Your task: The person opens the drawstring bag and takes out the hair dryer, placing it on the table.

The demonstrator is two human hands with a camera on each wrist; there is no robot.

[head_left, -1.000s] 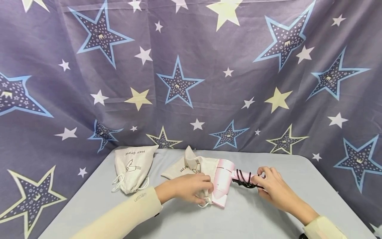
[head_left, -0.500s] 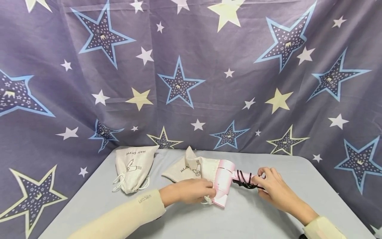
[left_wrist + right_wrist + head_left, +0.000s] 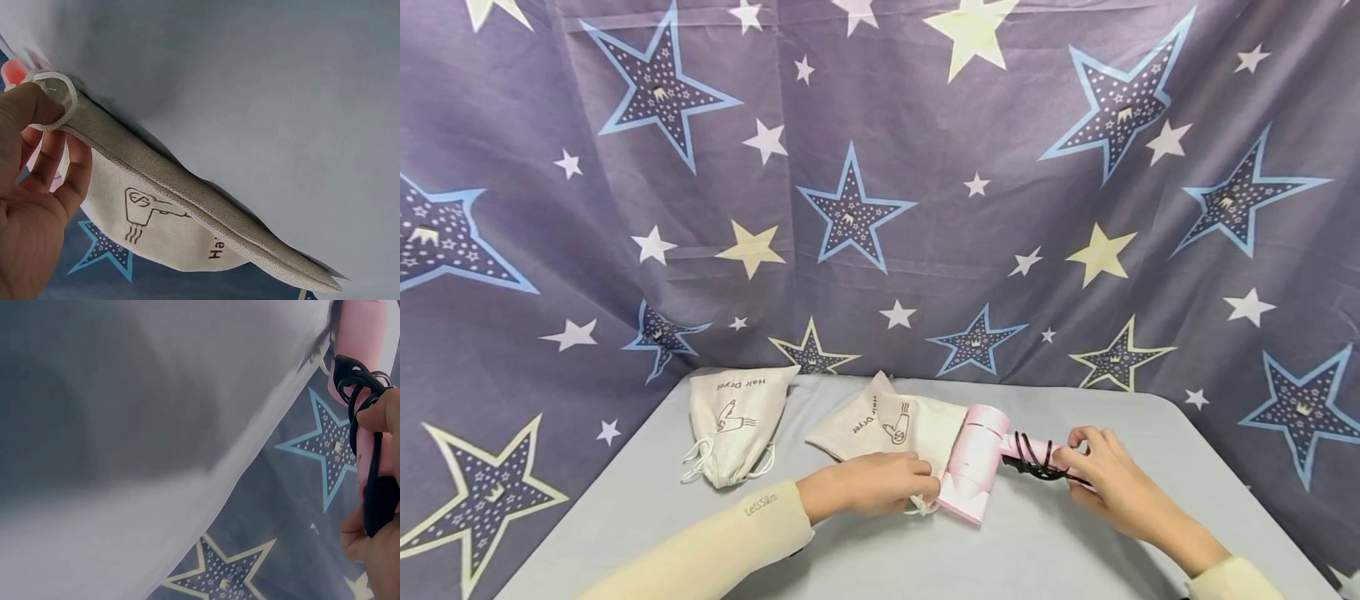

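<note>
A pink hair dryer (image 3: 976,457) lies at an angle on the table, right of the middle in the head view. My right hand (image 3: 1112,487) grips the end of its handle, where a black cord (image 3: 359,381) is wound round. Left of the dryer lies a cream drawstring bag (image 3: 861,425) printed "Hair Dryer". My left hand (image 3: 872,485) pinches this bag's edge near its white string (image 3: 74,94), as the left wrist view shows. The dryer's head sits beside the bag's mouth; whether its edge touches the cloth I cannot tell.
A second cream bag (image 3: 733,425) with the same print and white strings lies at the table's left. The grey-blue table (image 3: 1030,558) ends at the back against a purple curtain (image 3: 925,108) patterned with stars.
My right hand and the hair dryer have shifted to the right, a little away from the bag. My left hand moved slightly right at first, then stayed on the bag's edge.
</note>
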